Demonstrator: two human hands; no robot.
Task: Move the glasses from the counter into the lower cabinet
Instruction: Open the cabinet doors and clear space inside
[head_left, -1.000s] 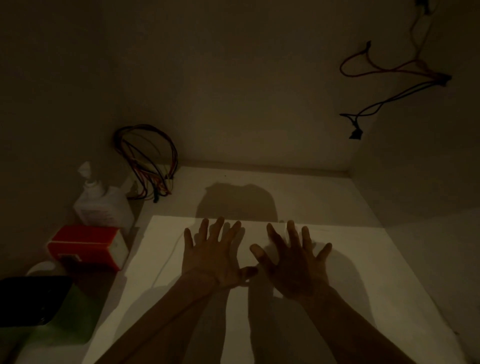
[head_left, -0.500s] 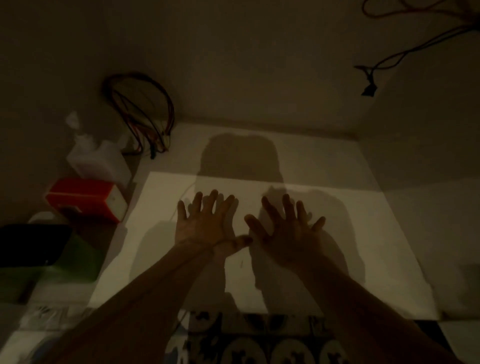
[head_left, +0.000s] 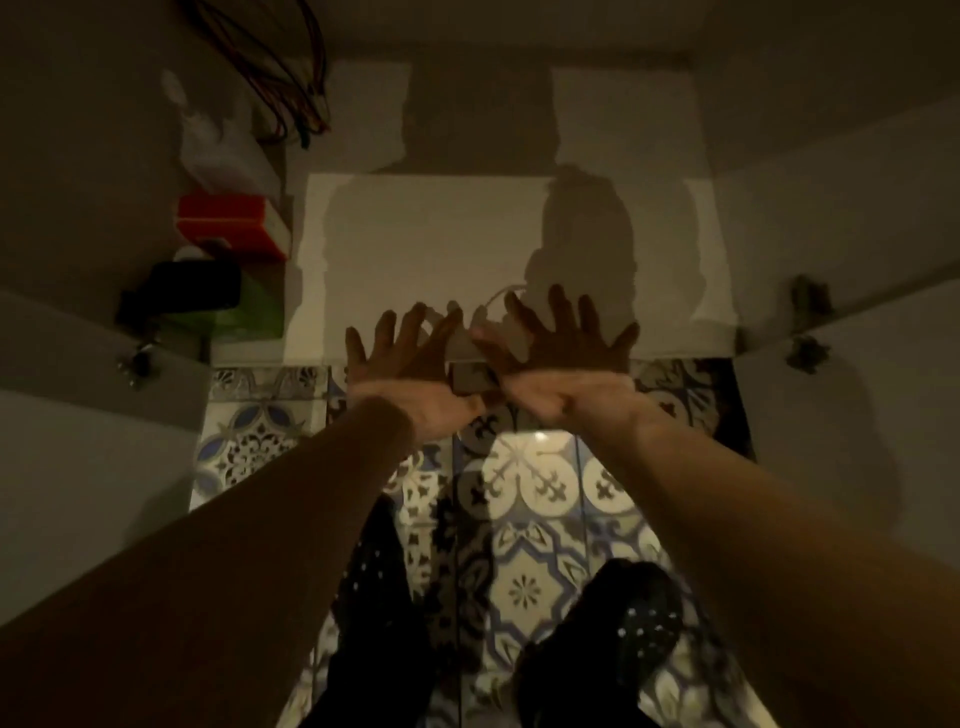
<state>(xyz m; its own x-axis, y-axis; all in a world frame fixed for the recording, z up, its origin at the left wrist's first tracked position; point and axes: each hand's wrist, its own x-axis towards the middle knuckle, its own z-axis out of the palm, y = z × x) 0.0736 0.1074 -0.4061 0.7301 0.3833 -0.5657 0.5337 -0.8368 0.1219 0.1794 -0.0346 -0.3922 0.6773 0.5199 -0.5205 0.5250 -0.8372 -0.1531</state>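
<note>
No glasses are in view. I look into the open lower cabinet, whose pale bottom shelf (head_left: 415, 234) lies dim ahead of me. My left hand (head_left: 410, 369) and my right hand (head_left: 561, 358) are stretched out side by side at the shelf's front edge, palms away, fingers spread, holding nothing. The counter is out of sight.
On the cabinet's left side stand a red box (head_left: 228, 221), a white bottle (head_left: 218, 140), a black and green item (head_left: 208, 301) and a coil of wires (head_left: 291, 78). Both doors (head_left: 78, 467) (head_left: 857, 415) are swung open. Patterned floor tiles (head_left: 530, 519) and my dark trouser legs (head_left: 613, 634) lie below.
My view has pulled back out of the cabinet and tilted down; both spread hands have come from mid-shelf to its front edge, and the floor and doors now show.
</note>
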